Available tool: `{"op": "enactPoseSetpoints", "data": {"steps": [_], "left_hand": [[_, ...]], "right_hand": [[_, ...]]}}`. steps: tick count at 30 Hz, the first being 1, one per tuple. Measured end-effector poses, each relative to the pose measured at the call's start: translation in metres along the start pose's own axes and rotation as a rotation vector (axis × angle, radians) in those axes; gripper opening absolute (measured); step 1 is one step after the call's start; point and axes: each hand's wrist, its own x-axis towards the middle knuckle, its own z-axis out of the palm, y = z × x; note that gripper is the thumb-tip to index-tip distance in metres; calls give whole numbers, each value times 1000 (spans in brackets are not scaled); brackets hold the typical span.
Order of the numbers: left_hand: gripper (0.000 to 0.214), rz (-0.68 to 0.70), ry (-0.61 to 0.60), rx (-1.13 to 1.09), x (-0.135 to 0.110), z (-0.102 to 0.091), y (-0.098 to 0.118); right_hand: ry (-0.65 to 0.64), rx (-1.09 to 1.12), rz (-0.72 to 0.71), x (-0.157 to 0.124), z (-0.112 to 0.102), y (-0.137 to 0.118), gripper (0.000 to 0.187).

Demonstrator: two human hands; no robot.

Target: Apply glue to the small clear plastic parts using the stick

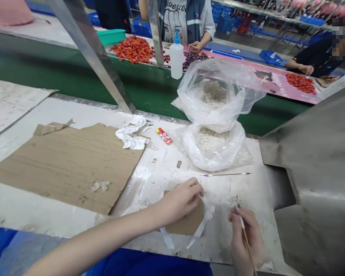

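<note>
My left hand point(184, 199) is over a small piece of brown cardboard point(189, 224) with white strips along its sides. Its fingers are curled together, and whatever they pinch is hidden. In my right hand point(246, 237) is a thin wooden stick point(248, 247) with a white and purple end, gripped like a pen. The stick's tip points down at a small clear, shiny patch point(236, 201) on the white tabletop. A similar thin stick point(227, 174) lies flat beyond both hands.
Two open plastic bags point(215, 153) of small whitish pieces stand at the back. A red packet point(163, 136), crumpled white cloth point(132, 134) and large cardboard sheet point(74, 165) lie left. A metal panel point(319, 172) borders the right. Across the green belt, a white bottle point(176, 59) stands near co-workers.
</note>
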Motion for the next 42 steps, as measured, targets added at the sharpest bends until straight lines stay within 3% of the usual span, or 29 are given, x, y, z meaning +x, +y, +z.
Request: {"op": "enactPoseSetpoints", "data": {"steps": [3, 6, 7, 9, 11, 14, 18, 21, 31, 36, 42], "left_hand": [[27, -40, 188, -78, -33, -29, -19], [25, -105, 386, -131, -60, -43, -34], [23, -126, 436, -147, -67, -43, -38], [21, -164, 499, -188, -78, -40, -43], [21, -201, 531, -240, -86, -31, -46], [21, -280, 566, -349, -99, -17, -46], [20, -394, 601, -686, -115, -8, -38], [24, -412, 596, -845, -115, -8, -31], [16, -463, 534, -964, -101, -5, -23], [22, -474, 527, -1047, -97, -3, -19], [11, -486, 507, -1039, -96, -4, -19]], "right_hand": [[-102, -5, -58, 2, 10, -3, 10], [-198, 0, -112, 12, 17, -9, 16], [-242, -1, -150, 19, 19, -11, 17], [-450, -23, -364, 35, 24, -17, 23], [-543, -45, -446, 50, 31, -26, 29], [-647, 32, -402, 56, 44, -38, 40], [-593, 198, -38, 25, 59, -44, 27], [-595, 168, 65, -2, 61, -43, 16], [-520, 25, 52, -33, 59, -28, 12], [-539, 22, -19, -34, 63, -23, 11], [-587, 14, -45, -30, 67, -24, 16]]}}
